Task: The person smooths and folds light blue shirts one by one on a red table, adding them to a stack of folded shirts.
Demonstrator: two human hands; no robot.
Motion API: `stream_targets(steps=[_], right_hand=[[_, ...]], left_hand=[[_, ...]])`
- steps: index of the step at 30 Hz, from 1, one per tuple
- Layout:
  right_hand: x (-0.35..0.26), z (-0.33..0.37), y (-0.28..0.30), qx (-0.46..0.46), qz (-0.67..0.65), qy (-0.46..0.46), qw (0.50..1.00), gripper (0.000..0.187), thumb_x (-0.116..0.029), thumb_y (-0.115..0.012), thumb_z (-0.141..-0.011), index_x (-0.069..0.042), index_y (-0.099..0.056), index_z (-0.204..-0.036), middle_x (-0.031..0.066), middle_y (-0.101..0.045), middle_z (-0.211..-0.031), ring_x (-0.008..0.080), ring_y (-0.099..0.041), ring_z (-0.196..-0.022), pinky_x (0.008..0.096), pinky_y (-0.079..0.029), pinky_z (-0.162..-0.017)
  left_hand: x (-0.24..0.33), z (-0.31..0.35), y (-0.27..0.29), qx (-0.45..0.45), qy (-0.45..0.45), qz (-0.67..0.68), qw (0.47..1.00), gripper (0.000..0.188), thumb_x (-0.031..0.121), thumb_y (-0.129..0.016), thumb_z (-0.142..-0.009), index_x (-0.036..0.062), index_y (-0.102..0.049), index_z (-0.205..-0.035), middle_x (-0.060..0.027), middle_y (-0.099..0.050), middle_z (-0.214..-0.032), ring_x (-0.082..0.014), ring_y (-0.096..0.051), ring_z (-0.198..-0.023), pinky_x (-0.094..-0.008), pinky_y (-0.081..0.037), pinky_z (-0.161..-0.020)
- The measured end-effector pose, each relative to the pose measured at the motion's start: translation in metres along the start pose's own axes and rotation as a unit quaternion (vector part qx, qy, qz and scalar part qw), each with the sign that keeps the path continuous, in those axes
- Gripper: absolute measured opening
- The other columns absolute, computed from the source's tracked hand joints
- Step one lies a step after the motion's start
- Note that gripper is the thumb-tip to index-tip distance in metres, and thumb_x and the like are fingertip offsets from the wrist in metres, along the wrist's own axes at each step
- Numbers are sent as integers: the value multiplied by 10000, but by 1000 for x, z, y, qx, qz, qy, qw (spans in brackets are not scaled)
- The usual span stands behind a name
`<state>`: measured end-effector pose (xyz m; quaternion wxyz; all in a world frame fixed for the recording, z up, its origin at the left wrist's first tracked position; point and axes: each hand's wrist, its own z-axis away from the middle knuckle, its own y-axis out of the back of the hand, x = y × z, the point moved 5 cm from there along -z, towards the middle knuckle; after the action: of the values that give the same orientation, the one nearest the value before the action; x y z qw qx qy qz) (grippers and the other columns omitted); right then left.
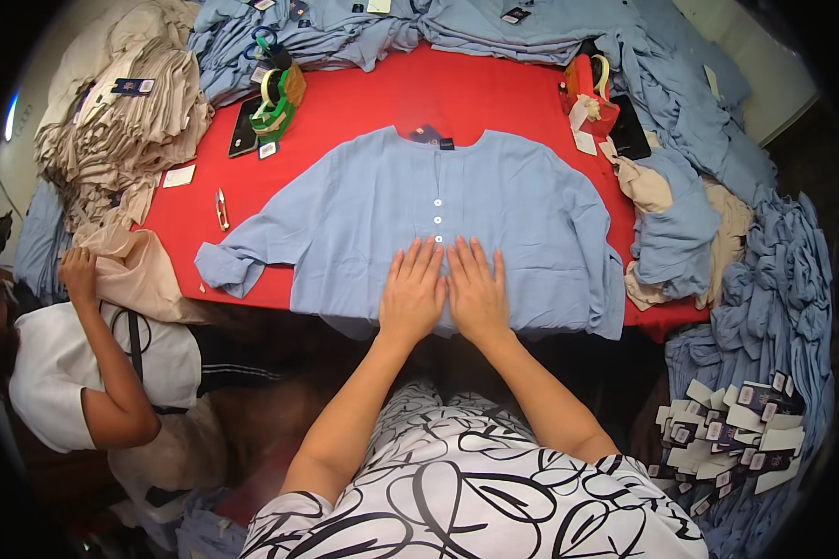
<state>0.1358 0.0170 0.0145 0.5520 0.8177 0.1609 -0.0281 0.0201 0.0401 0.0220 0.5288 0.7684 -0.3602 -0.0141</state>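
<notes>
A light blue blouse point(364, 200) with a short row of white buttons lies spread on the red-covered table point(391, 98), its collar away from me. Both palms press flat on its lower front, side by side below the buttons. My left hand point(413, 289) has its fingers stretched out toward the collar. Close beside it, my right hand point(477, 289) lies the same way, fingers extended. Neither hand grips anything. The left sleeve end is bunched near the table's front edge, and the hem hangs over that edge. A dark tag point(426, 135) shows at the neckline.
Thread snips point(221, 211) lie left of the blouse. Behind stand a green tape dispenser point(280, 104), a red tape dispenser point(595, 102) and phones. Beige garments point(144, 112) pile up left; blue garments point(755, 289) hang right. A person in a white shirt point(56, 373) sits at left.
</notes>
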Motion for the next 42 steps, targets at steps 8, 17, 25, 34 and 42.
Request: stream_targets(steps=[8, 17, 25, 34, 42], right_hand=[[14, 18, 6, -43, -45, -51, 997, 527, -268, -603, -933, -42, -498, -1398, 154, -410, -1514, 333, -326, -1439, 638, -175, -1143], [61, 42, 41, -37, -3, -89, 995, 474, -265, -586, -955, -90, -525, -1392, 158, -399, -1520, 354, -292, -1454, 614, -158, -1158], [191, 100, 123, 131, 47, -295, 945, 338, -206, -612, -926, -34, -599, -1217, 148, -593, -1210, 352, -506, -1171, 501, -360, -1011], [237, 130, 130, 42, 47, -390, 919, 492, -268, -800, -767, -1, -557, -1101, 175, -612, -1027, 385, -559, -1026, 442, -444, -904], [263, 80, 162, 131, -309, -433, 837, 213, -241, -627, -960, -41, -552, -950, 31, -588, -755, 105, -549, -642, 254, -443, -571]], left_hand=[[1, 10, 3, -6, -3, -23, 1000, 477, 201, -580, -913, 18, -551, -1353, -134, -519, -1437, -306, -447, -1364, -486, -331, -1133], [6, 15, 9, -31, -19, -27, 999, 569, 271, -615, -914, 36, -487, -1415, -146, -472, -1471, -339, -413, -1376, -512, -313, -1134], [-25, 32, 52, 21, 63, 57, 996, 358, 144, -601, -937, 49, -613, -1281, -171, -548, -1376, -338, -458, -1330, -454, -339, -1118], [-169, 94, 134, 250, 312, 12, 916, 300, 145, -618, -953, -37, -597, -1191, -190, -591, -1148, -326, -589, -1057, -405, -474, -908], [-288, 118, 173, 246, 447, -164, 844, 595, 410, -691, -897, -13, -559, -1294, -265, -559, -1174, -383, -587, -1055, -449, -469, -917]])
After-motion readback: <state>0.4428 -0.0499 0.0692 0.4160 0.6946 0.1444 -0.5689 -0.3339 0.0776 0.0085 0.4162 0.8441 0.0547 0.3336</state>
